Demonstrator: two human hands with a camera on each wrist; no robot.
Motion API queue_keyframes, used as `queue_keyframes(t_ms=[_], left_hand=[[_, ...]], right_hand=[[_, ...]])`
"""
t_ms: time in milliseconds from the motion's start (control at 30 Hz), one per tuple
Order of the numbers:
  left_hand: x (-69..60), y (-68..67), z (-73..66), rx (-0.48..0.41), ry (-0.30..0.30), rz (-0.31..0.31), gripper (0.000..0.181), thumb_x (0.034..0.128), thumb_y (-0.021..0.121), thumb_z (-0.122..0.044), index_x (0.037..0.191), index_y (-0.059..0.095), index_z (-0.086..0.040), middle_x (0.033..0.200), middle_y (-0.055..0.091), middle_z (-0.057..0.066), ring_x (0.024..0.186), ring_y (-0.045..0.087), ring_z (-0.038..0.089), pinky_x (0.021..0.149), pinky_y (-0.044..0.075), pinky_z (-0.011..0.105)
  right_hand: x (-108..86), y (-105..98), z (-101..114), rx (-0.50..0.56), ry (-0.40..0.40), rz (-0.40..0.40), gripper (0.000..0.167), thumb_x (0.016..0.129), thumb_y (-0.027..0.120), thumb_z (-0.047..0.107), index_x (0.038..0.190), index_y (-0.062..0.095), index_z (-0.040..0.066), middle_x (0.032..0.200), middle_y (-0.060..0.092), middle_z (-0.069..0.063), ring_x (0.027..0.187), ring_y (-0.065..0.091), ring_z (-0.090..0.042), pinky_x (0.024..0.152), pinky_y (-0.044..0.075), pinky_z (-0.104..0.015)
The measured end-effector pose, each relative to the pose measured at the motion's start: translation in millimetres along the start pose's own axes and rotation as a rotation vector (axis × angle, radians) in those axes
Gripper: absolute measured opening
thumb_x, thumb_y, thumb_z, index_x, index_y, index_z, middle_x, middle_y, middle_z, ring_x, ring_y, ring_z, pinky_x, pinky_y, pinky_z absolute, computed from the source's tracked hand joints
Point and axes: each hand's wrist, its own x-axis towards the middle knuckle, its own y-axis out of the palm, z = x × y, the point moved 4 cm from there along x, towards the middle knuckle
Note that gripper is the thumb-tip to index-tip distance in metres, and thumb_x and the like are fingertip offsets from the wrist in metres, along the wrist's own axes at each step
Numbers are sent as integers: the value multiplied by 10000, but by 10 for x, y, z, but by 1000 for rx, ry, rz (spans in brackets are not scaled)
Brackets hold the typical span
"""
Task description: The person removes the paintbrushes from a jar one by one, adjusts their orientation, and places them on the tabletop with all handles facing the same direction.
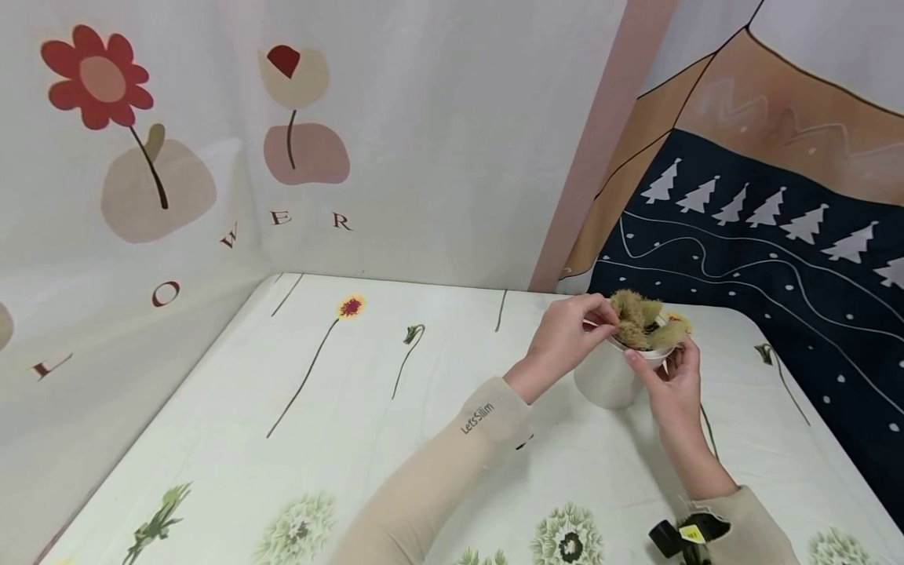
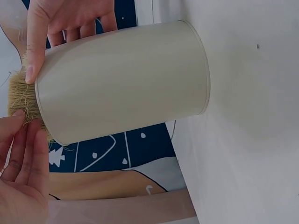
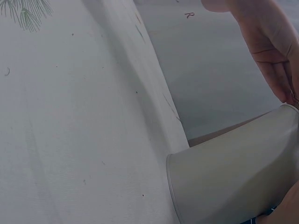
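Note:
An off-white, slightly tapered cylindrical pot (image 1: pixel 609 382) stands on the table near its far right corner. Fuzzy tan-green tufts (image 1: pixel 636 314), like dried grass heads, stick out of its mouth. From the left, my left hand (image 1: pixel 563 333) pinches the edge of a tuft between thumb and fingers at the rim. My right hand (image 1: pixel 676 384) grips the pot's right side near the top. In the left wrist view its thumb (image 2: pixel 32 65) lies over the rim, while its other fingers pass behind the pot. The pot's inside is mostly hidden by the tufts.
A white cloth with printed flowers covers the table (image 1: pixel 438 439). Behind it hangs a pale curtain (image 1: pixel 438 141) with printed flowers and letters. To the right is a dark blue cloth (image 1: pixel 741 235) with printed trees. A black strap device (image 1: pixel 688 535) sits on the right wrist.

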Motion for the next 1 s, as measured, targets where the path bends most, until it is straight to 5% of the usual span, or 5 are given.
queue_keyframes(t_ms=[367, 1000], left_hand=[[4, -43, -39, -39, 12, -24, 39, 941, 690, -145, 976, 694, -128, 995, 727, -21, 907, 693, 34, 757, 498, 9], [13, -187, -120, -121, 104, -99, 39, 945, 683, -114, 964, 694, -83, 970, 741, 17, 888, 708, 64, 772, 499, 12]], right_hand=[[-22, -3, 10, -5, -12, -12, 787, 941, 684, 109, 1546, 196, 234, 1593, 290, -29, 1495, 273, -143, 1133, 352, -137], [-8, 4, 16, -9, 14, 1, 805, 943, 681, 112, 1553, 171, 238, 1632, 237, -34, 1520, 229, -132, 1205, 312, -199]])
